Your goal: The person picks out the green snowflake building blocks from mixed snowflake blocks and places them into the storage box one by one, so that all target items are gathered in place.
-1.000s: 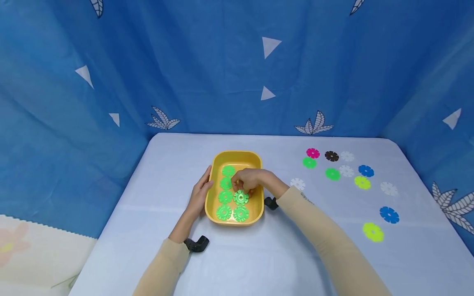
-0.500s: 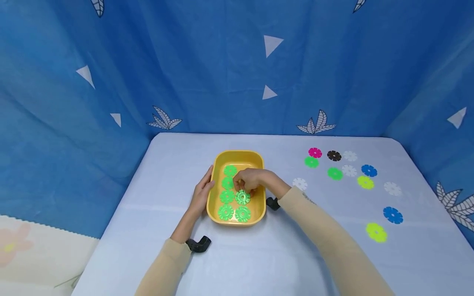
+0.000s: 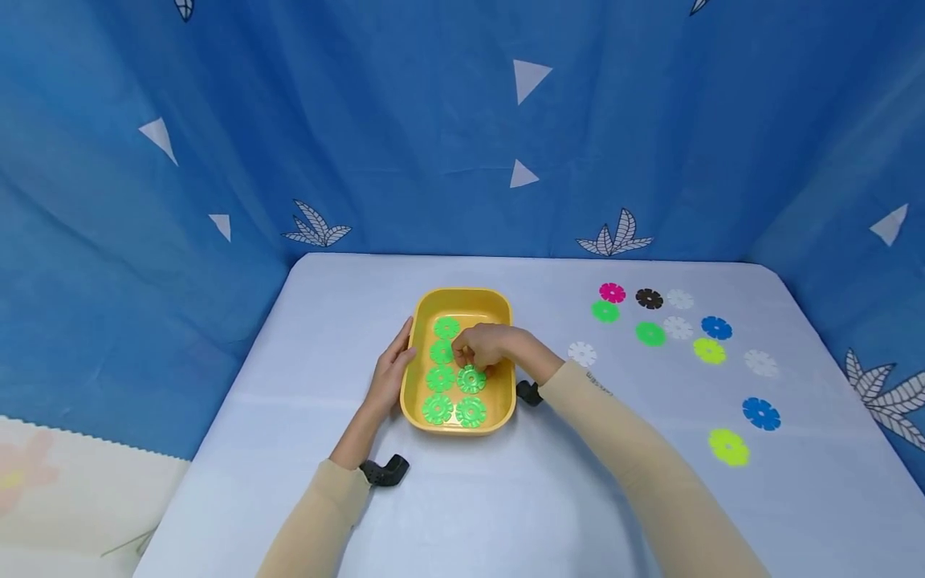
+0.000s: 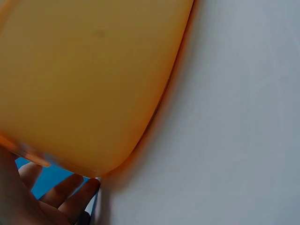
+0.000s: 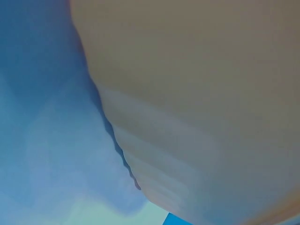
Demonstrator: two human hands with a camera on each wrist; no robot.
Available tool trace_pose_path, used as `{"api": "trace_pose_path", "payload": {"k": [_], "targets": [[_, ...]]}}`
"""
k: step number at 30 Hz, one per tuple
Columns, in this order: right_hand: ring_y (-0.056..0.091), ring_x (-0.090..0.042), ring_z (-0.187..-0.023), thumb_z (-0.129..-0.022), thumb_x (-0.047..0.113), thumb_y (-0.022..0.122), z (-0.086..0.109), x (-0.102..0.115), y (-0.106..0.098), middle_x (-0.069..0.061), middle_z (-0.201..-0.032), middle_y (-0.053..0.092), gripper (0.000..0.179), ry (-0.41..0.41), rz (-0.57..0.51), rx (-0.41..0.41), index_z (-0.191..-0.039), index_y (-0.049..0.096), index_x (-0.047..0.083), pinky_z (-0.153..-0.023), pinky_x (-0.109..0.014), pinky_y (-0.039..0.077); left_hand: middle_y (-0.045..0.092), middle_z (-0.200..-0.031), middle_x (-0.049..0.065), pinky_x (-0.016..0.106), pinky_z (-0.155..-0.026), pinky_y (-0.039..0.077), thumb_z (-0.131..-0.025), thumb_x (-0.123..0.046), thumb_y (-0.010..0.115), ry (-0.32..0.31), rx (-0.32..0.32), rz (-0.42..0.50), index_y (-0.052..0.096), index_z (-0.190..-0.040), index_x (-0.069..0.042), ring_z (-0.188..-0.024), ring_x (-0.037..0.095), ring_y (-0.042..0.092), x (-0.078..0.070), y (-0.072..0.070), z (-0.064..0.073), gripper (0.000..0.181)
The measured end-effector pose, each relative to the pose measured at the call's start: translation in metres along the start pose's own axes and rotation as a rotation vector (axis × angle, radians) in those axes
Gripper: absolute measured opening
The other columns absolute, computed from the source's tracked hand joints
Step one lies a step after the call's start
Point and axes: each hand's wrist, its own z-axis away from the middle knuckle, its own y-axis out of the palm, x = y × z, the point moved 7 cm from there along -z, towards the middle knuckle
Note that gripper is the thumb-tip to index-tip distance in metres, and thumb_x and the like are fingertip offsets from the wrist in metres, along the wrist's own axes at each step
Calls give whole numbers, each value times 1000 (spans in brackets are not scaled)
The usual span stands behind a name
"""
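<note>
Near the middle of the white worktop sits a yellow tray, long side running away from the person, and both hands are at it. The left hand is laid along its left side, fingers pretty straight against the outer wall, thumb up at the rim; so that grip is flat, not clenched. Left wrist view shows the fingertips down by the tray's edge. Left forearm slants up and inward from the bottom.

The right hand is the busier one: its forearm comes in diagonally from the lower right, wrist across the right rim, knuckles up, fingers curled down inside the tray. The fingertips are at the far edge of a green disc, but the hand blocks the contact, so can't tell if that grip is pinching it or just touching.

Another green disc lies right on the near side of that one, and a column of four green discs runs down the tray's left half.
</note>
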Motion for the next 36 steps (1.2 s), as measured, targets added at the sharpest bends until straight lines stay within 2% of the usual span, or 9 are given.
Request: {"api": "trace_pose_path", "payload": {"k": [5,11,14,19,21,24,29,33,36], "targets": [[51,-15,-72,-86,-10,58,1,2,-3,-1,-85,55,29,-1,85,-20,-95,66,17,-60,-23,43,18,-163,-6,38,-121,23,-106,-26,40,-9,13,2,22,-157,-25,-151,17,17,0,0,-1,54],[53,-16,-80,-89,1,62,19,10,-20,1,-94,62,21,-29,188,-144,-103,66,16,-63,-26,42,18,-163,-6,38,-120,25,-106,-24,40,-16,8,17,23,-157,-27,-151,17,18,-1,0,0,54],[55,-17,-85,-91,5,63,36,11,-35,-2,-98,63,18,-74,164,-208,-108,65,12,-66,-28,45,18,-163,-7,38,-121,24,-106,-25,39,-20,10,15,23,-157,-29,-151,16,17,-1,0,-1,53],[58,-19,-83,-88,6,69,69,-2,-53,-5,-95,65,17,-159,31,-311,-104,64,8,-73,-30,51,16,-164,-5,40,-121,22,-107,-25,38,-3,18,10,23,-157,-28,-152,19,16,-3,2,-3,53],[58,-19,-80,-87,7,71,82,-13,-55,-5,-92,65,16,-164,-23,-348,-102,64,7,-74,-30,53,16,-164,-3,41,-121,22,-106,-24,39,-2,13,9,23,-157,-26,-152,21,16,-3,2,-3,53],[59,-18,-77,-88,9,71,99,-36,-53,-5,-90,64,16,-119,-111,-389,-102,64,7,-73,-28,55,17,-164,-3,42,-122,21,-106,-23,39,-14,1,7,23,-157,-25,-152,21,15,-2,0,-1,53],[61,-22,-78,-89,11,71,130,-91,-50,-10,-96,63,24,8,-264,-474,-110,63,2,-69,-28,55,18,-164,-3,42,-122,21,-106,-22,39,-22,-5,5,23,-157,-24,-152,20,15,-1,-1,0,54],[64,-25,-80,-89,11,70,159,-138,-59,-15,-101,61,33,128,-335,-586,-118,59,-2,-70,-30,54,17,-164,-5,40,-121,23,-106,-24,39,-23,12,6,22,-157,-25,-152,19,16,0,1,-1,54],[62,-28,-89,-91,13,69,177,-167,-67,-18,-109,59,39,224,-373,-655,-125,57,-2,-72,-30,53,17,-164,-6,39,-121,23,-106,-25,39,-28,7,7,23,-157,-25,-152,18,17,2,1,-2,54]]}}
